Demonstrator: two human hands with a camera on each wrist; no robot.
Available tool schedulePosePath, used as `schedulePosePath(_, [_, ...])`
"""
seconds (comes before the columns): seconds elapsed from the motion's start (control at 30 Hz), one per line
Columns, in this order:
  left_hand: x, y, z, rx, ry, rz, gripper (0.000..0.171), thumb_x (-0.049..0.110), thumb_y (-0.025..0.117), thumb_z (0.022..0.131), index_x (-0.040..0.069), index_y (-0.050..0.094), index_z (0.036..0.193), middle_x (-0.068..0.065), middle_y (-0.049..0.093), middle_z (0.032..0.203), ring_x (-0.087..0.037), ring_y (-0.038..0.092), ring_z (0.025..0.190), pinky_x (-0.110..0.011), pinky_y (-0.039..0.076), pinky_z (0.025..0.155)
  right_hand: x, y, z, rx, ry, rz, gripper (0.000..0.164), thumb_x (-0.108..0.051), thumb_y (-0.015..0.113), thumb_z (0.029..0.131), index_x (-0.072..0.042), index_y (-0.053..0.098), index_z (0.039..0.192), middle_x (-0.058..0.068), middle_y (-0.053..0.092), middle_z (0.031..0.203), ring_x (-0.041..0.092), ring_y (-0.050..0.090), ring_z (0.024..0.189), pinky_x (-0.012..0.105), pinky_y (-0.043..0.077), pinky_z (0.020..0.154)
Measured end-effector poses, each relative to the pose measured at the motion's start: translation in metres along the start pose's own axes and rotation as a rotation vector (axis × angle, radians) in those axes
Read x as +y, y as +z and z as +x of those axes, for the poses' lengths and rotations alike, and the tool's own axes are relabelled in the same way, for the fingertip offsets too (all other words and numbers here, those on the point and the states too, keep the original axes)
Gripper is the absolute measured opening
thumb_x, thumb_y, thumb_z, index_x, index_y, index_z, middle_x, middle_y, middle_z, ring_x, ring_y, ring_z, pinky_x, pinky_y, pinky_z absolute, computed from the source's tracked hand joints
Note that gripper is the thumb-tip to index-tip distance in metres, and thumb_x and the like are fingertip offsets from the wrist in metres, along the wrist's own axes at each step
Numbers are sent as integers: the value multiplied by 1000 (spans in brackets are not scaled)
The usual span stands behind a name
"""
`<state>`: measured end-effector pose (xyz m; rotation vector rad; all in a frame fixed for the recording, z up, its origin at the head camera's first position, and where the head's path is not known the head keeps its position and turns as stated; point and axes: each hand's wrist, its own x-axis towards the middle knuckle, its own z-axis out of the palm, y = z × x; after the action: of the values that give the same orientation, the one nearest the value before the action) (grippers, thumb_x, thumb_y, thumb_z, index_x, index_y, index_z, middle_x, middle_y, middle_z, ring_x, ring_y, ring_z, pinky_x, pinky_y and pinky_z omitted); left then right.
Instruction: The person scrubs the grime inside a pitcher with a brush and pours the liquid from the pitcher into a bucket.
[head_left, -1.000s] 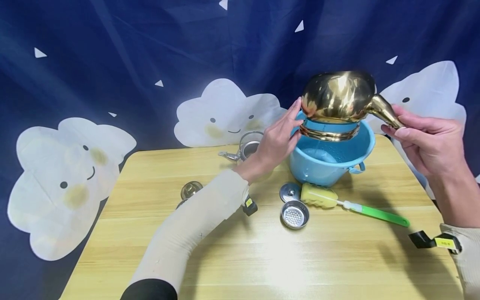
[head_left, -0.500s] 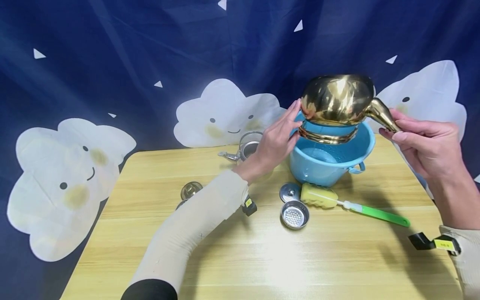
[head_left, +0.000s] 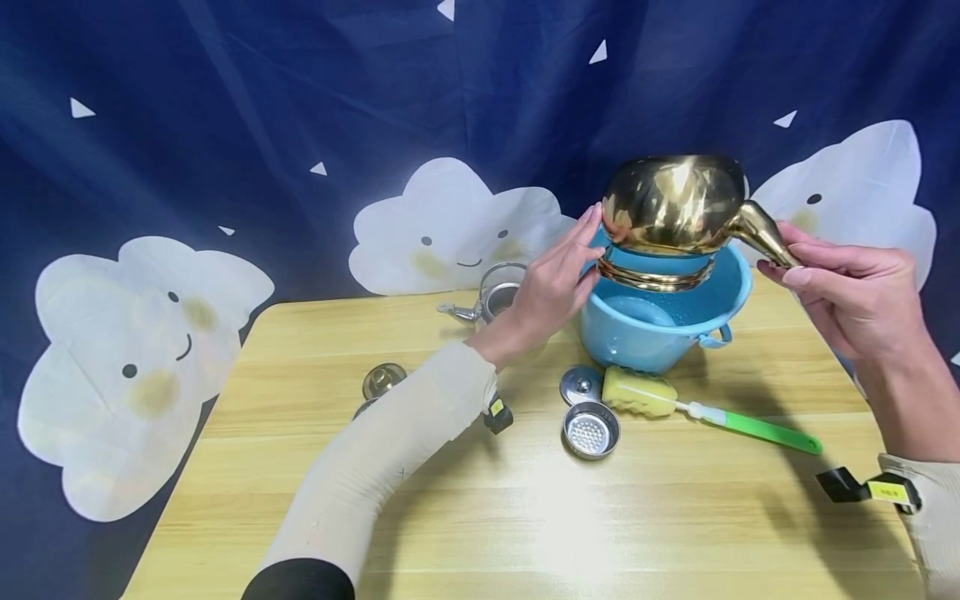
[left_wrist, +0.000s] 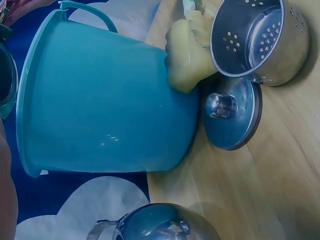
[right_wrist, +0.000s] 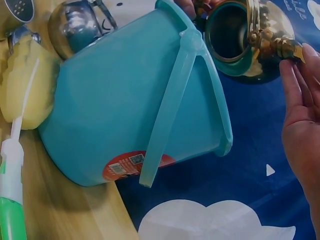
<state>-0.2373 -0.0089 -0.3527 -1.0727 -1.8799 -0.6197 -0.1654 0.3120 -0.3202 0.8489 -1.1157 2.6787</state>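
A shiny gold teapot point(head_left: 675, 204) is upside down above the blue bucket point(head_left: 652, 333), its bail handle hanging below the body. My right hand point(head_left: 862, 292) pinches the teapot's spout between thumb and fingers. At the opposite side my left hand point(head_left: 551, 283) holds the teapot's body, with the fingertips partly hidden behind it. From the right wrist view, the teapot's round mouth point(right_wrist: 227, 32) shows dark inside, beside the bucket's rim. Some water lies in the bottom of the bucket.
A sponge brush point(head_left: 637, 392) with a green handle lies before the bucket, near a silver lid point(head_left: 581, 385) and a strainer point(head_left: 591, 430). A silver teapot point(head_left: 498, 296) stands behind my left forearm. A gold lid point(head_left: 384, 381) lies left, with another item mostly hidden by my sleeve.
The gold teapot has sunk slightly, its spout side tilting a little more downward. Both hands keep their hold, and the things on the table stay put.
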Motion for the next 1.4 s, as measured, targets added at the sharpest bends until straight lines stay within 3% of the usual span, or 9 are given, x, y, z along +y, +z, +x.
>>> schedulePosePath(0.2, [1, 1, 0, -3, 1, 6, 26, 4, 68, 96, -4, 61, 120, -25, 59, 146, -31, 59, 138, -18, 43, 116, 0, -1, -1, -8, -6, 0, 47, 45, 36, 81, 29, 53, 121, 37, 64, 126, 40, 67, 124, 49, 60, 94])
schedulePosePath(0.43, [2, 0, -1, -4, -3, -26, 34, 3, 67, 96, -8, 58, 127, -28, 57, 147, -31, 61, 136, -22, 40, 121, -1, 1, 0, 1, 3, -3, 48, 45, 34, 81, 28, 53, 122, 36, 64, 126, 40, 67, 124, 49, 59, 95])
schedulePosePath(0.87, [2, 0, -1, -27, 6, -56, 16, 2, 62, 100, -5, 61, 114, -30, 55, 148, -33, 59, 138, -24, 37, 123, 1, -1, 0, 5, -20, -9, 46, 45, 35, 81, 30, 51, 121, 38, 64, 125, 41, 68, 122, 50, 58, 93])
schedulePosePath(1.1, [0, -1, 2, 12, 34, -62, 13, -1, 60, 99, -5, 60, 112, -33, 55, 146, -37, 59, 137, -27, 37, 124, -2, 2, 2, -12, -34, -89, 44, 43, 40, 81, 30, 49, 122, 37, 63, 129, 39, 67, 126, 45, 59, 92])
schedulePosePath(1.27, [-3, -1, 4, 50, 69, -61, 12, -2, 56, 100, -5, 60, 110, -34, 58, 142, -39, 60, 135, -29, 37, 125, -3, 2, 2, -37, -23, -44, 46, 43, 41, 81, 29, 50, 124, 36, 60, 134, 40, 64, 130, 46, 58, 94])
schedulePosePath(1.4, [-2, 0, 3, 38, 56, -46, 11, -3, 57, 99, -4, 61, 110, -32, 58, 143, -37, 60, 136, -28, 38, 124, -1, -1, 0, -30, -13, -24, 46, 43, 40, 81, 29, 52, 123, 35, 63, 131, 39, 66, 127, 47, 58, 93])
